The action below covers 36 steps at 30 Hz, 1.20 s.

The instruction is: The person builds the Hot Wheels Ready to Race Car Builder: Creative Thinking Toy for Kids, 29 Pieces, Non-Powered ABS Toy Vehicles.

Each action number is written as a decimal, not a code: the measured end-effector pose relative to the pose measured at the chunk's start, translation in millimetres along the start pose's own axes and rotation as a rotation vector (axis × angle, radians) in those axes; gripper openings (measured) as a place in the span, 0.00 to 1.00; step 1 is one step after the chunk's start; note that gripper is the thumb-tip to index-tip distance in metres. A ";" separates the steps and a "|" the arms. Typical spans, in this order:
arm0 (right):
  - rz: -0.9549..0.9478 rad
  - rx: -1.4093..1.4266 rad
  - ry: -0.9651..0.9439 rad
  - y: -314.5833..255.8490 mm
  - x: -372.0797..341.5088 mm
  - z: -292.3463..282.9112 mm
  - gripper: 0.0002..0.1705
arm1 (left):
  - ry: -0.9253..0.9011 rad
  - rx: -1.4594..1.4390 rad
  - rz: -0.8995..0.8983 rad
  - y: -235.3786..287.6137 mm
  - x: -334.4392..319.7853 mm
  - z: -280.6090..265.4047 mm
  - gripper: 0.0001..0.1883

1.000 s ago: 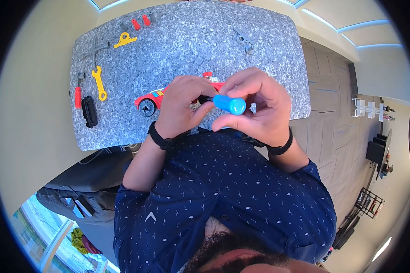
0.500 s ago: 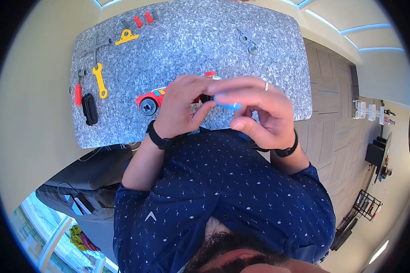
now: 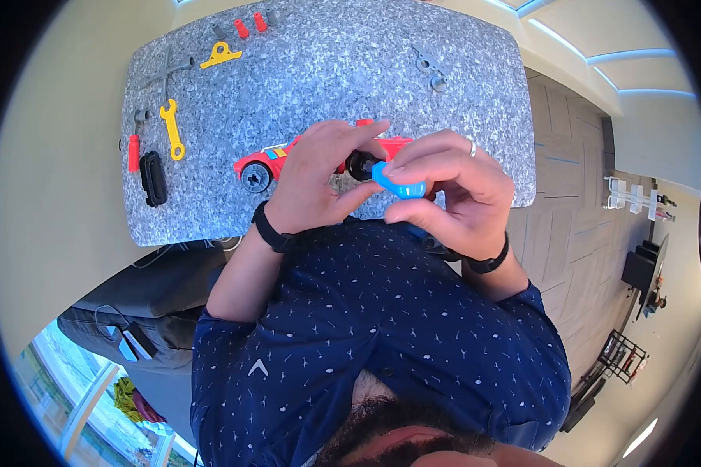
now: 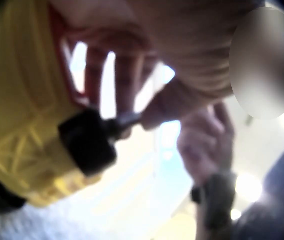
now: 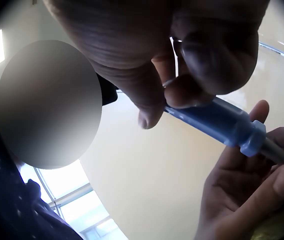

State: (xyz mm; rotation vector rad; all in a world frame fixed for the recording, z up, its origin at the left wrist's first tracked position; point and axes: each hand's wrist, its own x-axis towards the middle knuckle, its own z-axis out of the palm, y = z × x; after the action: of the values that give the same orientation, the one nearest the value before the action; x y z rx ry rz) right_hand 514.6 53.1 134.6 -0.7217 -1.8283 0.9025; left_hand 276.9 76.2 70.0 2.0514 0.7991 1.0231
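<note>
A red toy car [image 3: 274, 158] with blue and yellow stripes is at the table's near side, partly hidden by my left hand [image 3: 313, 177], which holds it. My right hand [image 3: 469, 194] pinches the handle of a blue toy screwdriver [image 3: 403, 187] between thumb and fingers. The screwdriver's grey shaft meets a black wheel [image 3: 358, 165] on the car's near side. In the left wrist view, the car's yellow underside [image 4: 17, 115] shows beside that wheel, with the shaft at its hub. The right wrist view shows my left thumb [image 5: 277, 187] close to the shaft.
To the left on the speckled table [image 3: 304, 70] lie a yellow wrench [image 3: 172, 128], a red-handled tool [image 3: 134, 153] and a black part [image 3: 153, 179]. Small red and grey pieces [image 3: 242, 29] and a yellow part [image 3: 220, 54] lie far left, grey pieces [image 3: 431, 70] far right.
My right hand's fingers loosened and swept over the screwdriver handle, then pinched it again. My left hand stays on the car, its fingers now spread a little wider near the wheel.
</note>
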 end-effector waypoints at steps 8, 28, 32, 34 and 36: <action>0.159 0.011 -0.047 -21.8 1.3 -2.2 0.26 | 0.039 0.003 0.051 -4.1 -0.6 5.0 0.37; 0.112 -0.020 -0.006 -12.1 -1.9 7.6 0.22 | 0.035 0.019 0.047 -6.2 -1.6 7.0 0.37; 0.132 -0.097 -0.046 -13.1 -6.2 4.0 0.21 | 0.031 0.036 0.044 -6.1 -1.8 7.1 0.37; -0.016 -0.152 -0.022 -8.5 -6.0 -9.6 0.20 | 0.037 0.015 0.019 -1.5 -0.7 7.7 0.37; -0.057 -0.081 0.127 -5.7 -8.7 -19.9 0.19 | 0.044 0.122 0.025 0.0 -0.4 10.0 0.38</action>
State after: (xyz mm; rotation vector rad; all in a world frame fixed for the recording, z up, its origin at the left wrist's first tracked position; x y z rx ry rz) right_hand 535.7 48.5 140.8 -0.7566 -1.7714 0.7326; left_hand 285.1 72.9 65.4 2.1531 0.8799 1.0604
